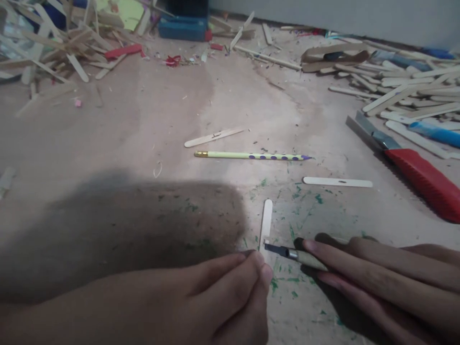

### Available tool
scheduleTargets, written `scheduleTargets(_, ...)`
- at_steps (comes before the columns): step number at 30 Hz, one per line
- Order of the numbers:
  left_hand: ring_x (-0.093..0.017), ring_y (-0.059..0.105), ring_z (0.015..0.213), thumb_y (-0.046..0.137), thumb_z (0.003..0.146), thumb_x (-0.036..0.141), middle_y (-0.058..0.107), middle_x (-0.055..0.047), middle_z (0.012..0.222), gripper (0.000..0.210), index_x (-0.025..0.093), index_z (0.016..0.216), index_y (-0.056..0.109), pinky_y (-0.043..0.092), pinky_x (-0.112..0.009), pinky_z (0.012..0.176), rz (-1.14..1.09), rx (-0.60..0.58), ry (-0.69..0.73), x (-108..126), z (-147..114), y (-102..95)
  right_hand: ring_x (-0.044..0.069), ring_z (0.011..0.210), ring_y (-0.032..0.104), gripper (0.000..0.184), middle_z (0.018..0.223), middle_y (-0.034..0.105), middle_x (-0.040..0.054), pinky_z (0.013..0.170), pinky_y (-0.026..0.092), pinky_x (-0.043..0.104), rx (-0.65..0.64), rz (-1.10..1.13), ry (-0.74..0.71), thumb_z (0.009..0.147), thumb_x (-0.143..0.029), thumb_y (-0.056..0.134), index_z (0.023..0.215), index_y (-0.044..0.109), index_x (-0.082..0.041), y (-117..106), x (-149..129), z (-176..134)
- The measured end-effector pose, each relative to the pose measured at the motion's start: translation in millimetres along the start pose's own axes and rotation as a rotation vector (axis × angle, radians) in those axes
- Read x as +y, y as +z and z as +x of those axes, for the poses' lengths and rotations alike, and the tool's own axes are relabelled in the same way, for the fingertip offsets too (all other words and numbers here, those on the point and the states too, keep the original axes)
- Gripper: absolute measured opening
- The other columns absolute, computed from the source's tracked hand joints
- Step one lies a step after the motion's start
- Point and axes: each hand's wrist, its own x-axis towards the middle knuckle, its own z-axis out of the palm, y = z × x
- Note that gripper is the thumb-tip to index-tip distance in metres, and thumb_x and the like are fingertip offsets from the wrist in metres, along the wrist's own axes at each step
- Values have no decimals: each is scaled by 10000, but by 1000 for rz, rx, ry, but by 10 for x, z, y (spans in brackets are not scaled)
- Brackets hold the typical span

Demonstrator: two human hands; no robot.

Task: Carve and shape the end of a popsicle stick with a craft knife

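My left hand [223, 292] pins the near end of a pale wooden craft stick [266, 221] flat against the floor, fingertips pinched on it. My right hand [377, 282] grips a small craft knife [283, 251]. Its dark blade points left and touches the stick just above my left fingertips. Beyond the stick lies a yellow pencil with purple dots [251, 155], and a second craft stick [338, 182] rests to the right.
A red-handled saw [413, 172] lies at the right beside a heap of craft sticks [406, 91]. Another pile of sticks [53, 43] fills the far left. A blue box [183, 26] stands at the back. Green paint flecks mark the floor.
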Motion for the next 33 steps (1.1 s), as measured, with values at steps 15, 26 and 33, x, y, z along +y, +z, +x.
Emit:
scheduleTargets(15,-305,692,1412,754,1037,379,768,-111,1451,390,203,1382,792,592,-409,1278,5,65,-150,188,16,126,191,604,742,640,918,843,-29,468,534,350,21,165,93,1215,-260,397,1799,333,-516,54,-115,64)
scheduleTargets(26,-331,628,1390,692,1011,374,694,-170,1504,519,71,1430,750,536,-386,1290,45,-12,41,44,39,4,158,580,708,460,883,812,-47,473,503,336,-41,190,-12,1138,-93,523,1539,602,-304,-4,-58,123)
scheduleTargets(33,-278,596,1435,400,1154,176,700,-118,1512,452,78,1428,745,419,-375,1373,-19,41,-147,139,64,-9,156,575,687,376,885,777,-12,499,508,339,-51,57,-94,1158,-118,469,1484,615,-234,-40,-74,170)
